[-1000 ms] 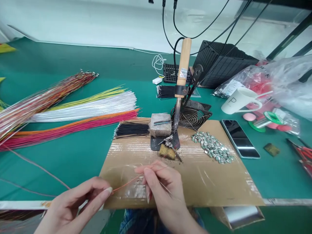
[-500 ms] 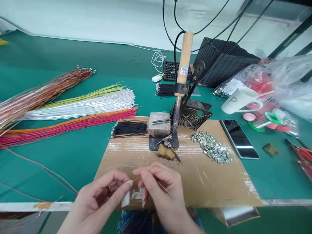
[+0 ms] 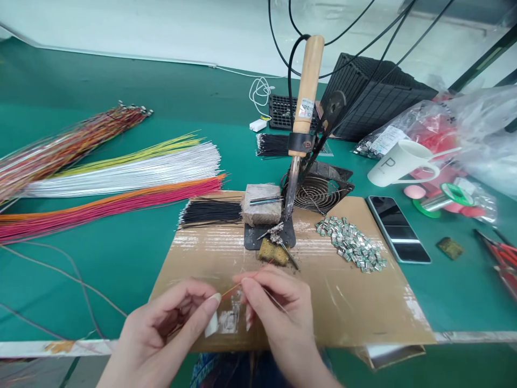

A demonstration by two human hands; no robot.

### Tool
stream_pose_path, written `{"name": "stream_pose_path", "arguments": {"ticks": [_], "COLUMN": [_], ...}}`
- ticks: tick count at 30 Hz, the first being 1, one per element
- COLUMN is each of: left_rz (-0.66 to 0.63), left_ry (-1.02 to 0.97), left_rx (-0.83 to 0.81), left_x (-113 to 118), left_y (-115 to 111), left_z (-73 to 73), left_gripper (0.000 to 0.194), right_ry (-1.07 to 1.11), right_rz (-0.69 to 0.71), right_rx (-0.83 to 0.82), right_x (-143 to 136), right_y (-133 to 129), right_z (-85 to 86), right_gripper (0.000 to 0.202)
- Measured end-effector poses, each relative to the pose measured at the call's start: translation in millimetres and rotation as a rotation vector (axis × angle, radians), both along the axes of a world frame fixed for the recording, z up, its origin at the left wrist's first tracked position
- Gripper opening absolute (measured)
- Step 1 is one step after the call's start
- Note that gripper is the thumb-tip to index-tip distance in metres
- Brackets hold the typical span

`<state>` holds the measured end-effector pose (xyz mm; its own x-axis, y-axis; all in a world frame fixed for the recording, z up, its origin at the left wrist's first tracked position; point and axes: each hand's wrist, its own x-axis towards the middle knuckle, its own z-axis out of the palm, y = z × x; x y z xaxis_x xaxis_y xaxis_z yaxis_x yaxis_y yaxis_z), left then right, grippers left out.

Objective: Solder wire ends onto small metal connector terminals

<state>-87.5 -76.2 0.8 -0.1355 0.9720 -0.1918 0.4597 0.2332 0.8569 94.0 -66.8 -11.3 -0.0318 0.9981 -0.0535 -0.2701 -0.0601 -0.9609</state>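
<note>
Over the near part of the cardboard sheet [image 3: 331, 302], my left hand [image 3: 173, 323] pinches thin wires between thumb and forefinger. An orange wire [image 3: 231, 290] spans the short gap to my right hand [image 3: 278, 312], whose thumb and fingers are closed on the wires too. A pale strand [image 3: 277, 303] trails back across the right palm. Something small and white [image 3: 211, 325] shows under the left fingertips; I cannot tell what it is. Beyond the hands stands a wooden-handled soldering iron [image 3: 308, 86], tip down in a stand, by a yellow sponge [image 3: 273, 252].
Small metal connectors [image 3: 351, 245] lie piled on the cardboard, beside a phone [image 3: 398, 229]. Black wires [image 3: 210, 211] lie by a grey block [image 3: 262, 205]. Red wires [image 3: 181, 195] and white wires [image 3: 133, 171] spread at left. A fan [image 3: 319, 188], mug [image 3: 396, 164] and solder spool [image 3: 444, 200] stand right.
My right hand has moved slightly right, away from the left, so more orange wire shows between them. The left hand keeps its pinch. The whole view has shifted slightly.
</note>
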Motion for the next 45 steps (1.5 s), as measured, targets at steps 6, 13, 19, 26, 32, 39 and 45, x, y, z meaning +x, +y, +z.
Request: {"name": "stream_pose_path", "arguments": {"ticks": [6, 13, 19, 26, 32, 39, 45], "left_rz": [0.007, -0.063, -0.075, -0.069, -0.081, -0.117, -0.284], "left_ry": [-0.004, -0.092, -0.095, -0.131, -0.175, -0.172, 0.234], "left_rx": [-0.003, -0.014, -0.003, 0.055, 0.061, 0.038, 0.231], "left_x": [2.2, -0.8, 2.4, 13.5, 16.2, 20.1, 6.3], "left_y": [-1.1, -6.6, -5.8, -0.6, -1.5, -6.0, 10.9], "left_z": [-1.7, -7.2, -2.4, 7.5, 5.8, 2.3, 9.5], "left_gripper": [0.052, 0.037, 0.037, 0.036, 0.031, 0.034, 0.035], "right_ry": [-0.196, -0.518, -0.582, -0.685, -0.404, -0.27, -0.254], "right_rz": [-0.126, -0.231, -0.168, -0.121, -0.073, -0.03, -0.003], "right_rx": [0.185, 0.544, 0.626, 0.757, 0.473, 0.178, 0.051], "right_x": [19.9, 30.5, 26.3, 19.9, 19.2, 15.3, 22.3], "right_y": [-1.0, -0.9, -0.5, -0.7, -4.0, 0.4, -1.5], "right_z": [-5.0, 1.4, 1.3, 2.5, -1.1, 6.7, 1.5], "right_gripper": [0.039, 0.053, 0.052, 0.044, 0.044, 0.007, 0.014]}}
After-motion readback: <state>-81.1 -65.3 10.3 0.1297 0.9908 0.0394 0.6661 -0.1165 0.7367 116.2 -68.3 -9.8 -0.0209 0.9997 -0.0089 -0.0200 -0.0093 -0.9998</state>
